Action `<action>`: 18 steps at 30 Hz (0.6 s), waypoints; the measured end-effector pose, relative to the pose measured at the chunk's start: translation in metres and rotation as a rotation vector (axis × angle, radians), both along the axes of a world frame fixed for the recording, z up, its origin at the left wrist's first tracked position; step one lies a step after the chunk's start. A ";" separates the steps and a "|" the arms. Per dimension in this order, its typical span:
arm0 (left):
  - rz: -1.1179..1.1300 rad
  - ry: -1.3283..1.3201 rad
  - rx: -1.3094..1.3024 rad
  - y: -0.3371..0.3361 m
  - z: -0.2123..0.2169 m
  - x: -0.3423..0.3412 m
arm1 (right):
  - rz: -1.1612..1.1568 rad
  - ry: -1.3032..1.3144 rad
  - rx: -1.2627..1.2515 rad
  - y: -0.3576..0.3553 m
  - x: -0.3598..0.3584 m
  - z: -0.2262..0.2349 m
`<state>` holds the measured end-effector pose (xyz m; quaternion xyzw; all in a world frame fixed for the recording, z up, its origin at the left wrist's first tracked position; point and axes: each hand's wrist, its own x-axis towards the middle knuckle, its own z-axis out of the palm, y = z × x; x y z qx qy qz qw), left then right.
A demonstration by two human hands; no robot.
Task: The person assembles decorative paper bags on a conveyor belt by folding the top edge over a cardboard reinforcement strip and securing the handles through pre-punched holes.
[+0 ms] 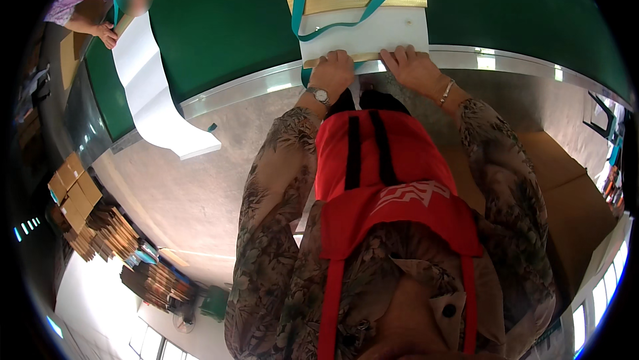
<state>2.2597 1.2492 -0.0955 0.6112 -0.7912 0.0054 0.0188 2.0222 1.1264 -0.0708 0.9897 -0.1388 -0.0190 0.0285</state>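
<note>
In front of me a flat gift-bag sheet (363, 27) lies with its white side up along the table's near edge. Its far part is gold with a teal panel, and a teal ribbon handle (373, 8) is fastened at two points and loops over the white. A narrow gold strip (366, 57) runs along the near edge. My left hand (335, 70), a watch at its wrist, is closed with curled fingers on the left end of this strip. My right hand (413, 70) grips the strip's right end between thumb and fingers. More teal ribbon hangs below the edge, partly behind my left hand.
The green table (219, 20) has a shiny metal edge (266, 80). At far left another person's hand (106, 35) touches a long white sheet (150, 87) drooping over the edge. Stacked cardboard (113, 233) stands at left; a large carton (566, 187) is at my right.
</note>
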 end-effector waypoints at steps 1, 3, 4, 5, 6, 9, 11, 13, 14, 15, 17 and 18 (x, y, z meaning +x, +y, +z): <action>0.006 -0.032 0.005 -0.001 0.001 -0.001 | 0.005 -0.018 -0.019 0.001 0.000 0.001; 0.026 -0.032 -0.002 -0.004 0.003 -0.001 | 0.002 -0.021 -0.009 0.001 0.003 0.003; 0.053 -0.034 0.021 -0.006 0.004 -0.001 | -0.010 -0.003 0.011 0.001 0.004 0.005; 0.058 -0.037 0.005 -0.007 0.007 -0.001 | -0.001 -0.023 0.000 0.001 0.006 0.007; 0.073 -0.009 -0.012 -0.010 0.010 0.000 | -0.011 -0.113 -0.008 0.000 0.008 0.009; 0.087 0.055 -0.039 -0.014 0.024 0.006 | -0.115 -0.163 0.055 -0.003 0.013 0.019; 0.083 0.089 -0.047 -0.015 0.038 0.011 | -0.211 -0.121 0.129 -0.007 0.014 0.027; 0.081 0.217 -0.082 -0.012 0.055 0.017 | -0.265 -0.323 0.167 -0.010 0.010 0.037; 0.067 0.227 -0.077 -0.009 0.063 0.019 | -0.249 -0.313 0.172 -0.011 0.006 0.042; 0.148 0.367 0.049 -0.002 0.072 0.023 | -0.240 -0.300 0.205 -0.008 0.002 0.047; 0.353 0.617 0.477 0.008 0.084 0.037 | -0.236 -0.282 0.242 -0.004 -0.010 0.056; 0.367 0.619 0.499 0.008 0.086 0.043 | -0.200 -0.285 0.256 -0.004 -0.017 0.061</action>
